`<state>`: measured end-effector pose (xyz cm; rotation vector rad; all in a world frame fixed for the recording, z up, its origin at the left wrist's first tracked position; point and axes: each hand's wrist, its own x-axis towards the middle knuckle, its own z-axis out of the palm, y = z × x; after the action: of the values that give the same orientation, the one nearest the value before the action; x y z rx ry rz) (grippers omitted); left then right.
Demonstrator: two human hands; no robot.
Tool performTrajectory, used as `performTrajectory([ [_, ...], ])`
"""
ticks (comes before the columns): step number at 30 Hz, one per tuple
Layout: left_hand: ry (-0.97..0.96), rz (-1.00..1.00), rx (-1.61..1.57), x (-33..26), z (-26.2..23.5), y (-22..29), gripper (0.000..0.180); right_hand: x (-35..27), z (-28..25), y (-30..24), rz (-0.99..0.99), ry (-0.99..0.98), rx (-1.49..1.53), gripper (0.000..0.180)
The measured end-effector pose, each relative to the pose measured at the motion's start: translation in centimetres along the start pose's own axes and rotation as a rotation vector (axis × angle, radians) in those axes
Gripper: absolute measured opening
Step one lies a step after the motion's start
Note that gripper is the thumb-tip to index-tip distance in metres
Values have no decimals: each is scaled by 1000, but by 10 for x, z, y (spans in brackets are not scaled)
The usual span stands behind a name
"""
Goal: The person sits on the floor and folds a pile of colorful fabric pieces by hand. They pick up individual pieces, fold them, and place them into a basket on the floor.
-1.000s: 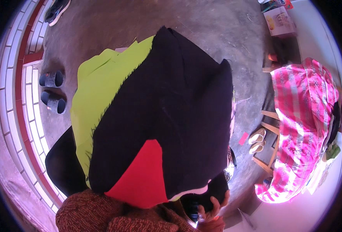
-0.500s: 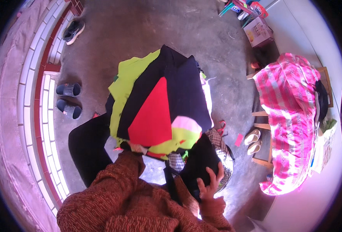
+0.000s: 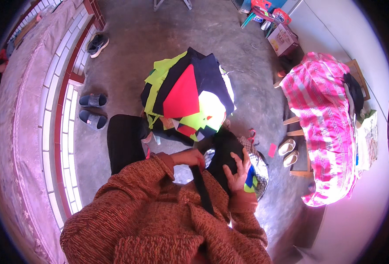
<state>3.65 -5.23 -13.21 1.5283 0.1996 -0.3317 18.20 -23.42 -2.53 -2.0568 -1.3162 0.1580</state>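
Note:
On the floor ahead stands a pile of cloth pieces [image 3: 180, 97] in black, yellow-green, red and white, spread like a dome. Just short of it my left hand [image 3: 190, 157] is closed, fingers curled and partly hidden. The upper end of a black strap [image 3: 202, 189] meets these fingers; whether they grip it cannot be made out. My right hand [image 3: 238, 170] rests with spread fingers on my black-trousered right leg [image 3: 225, 152], holding nothing. Beside that leg lies a checked bag or cloth [image 3: 260, 169] with blue and green pieces at it.
Dark slippers [image 3: 93, 110] and a shoe [image 3: 98, 45] lie at left by a tiled ledge [image 3: 57, 132]. To the right, a pink plaid cloth [image 3: 322, 132] covers wooden furniture, with pale shoes [image 3: 287, 152] beside it. A carton [image 3: 283, 40] stands far right.
My left hand has come out from under the cloth pile's near edge, back toward my body. The pile now sits lower and farther off. My right hand stays on the leg.

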Motion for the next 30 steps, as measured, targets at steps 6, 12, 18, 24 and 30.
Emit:
performTrajectory([
  [6,368,162,-189,-51,-4,81,25,9,10,-11,-147,23,-148,50],
  [12,757,457,-542,-91,2,134,27,35,47,-55,297,-263,1390,59],
  [18,795,400,-498,-97,11,124,32,34,94,-75,425,-606,1943,84],
  [24,918,307,-22,-81,25,90,36,39,96,-56,505,-378,1907,51],
  [30,903,238,-163,-85,20,96,28,44,96,-32,485,-151,1940,34],
])
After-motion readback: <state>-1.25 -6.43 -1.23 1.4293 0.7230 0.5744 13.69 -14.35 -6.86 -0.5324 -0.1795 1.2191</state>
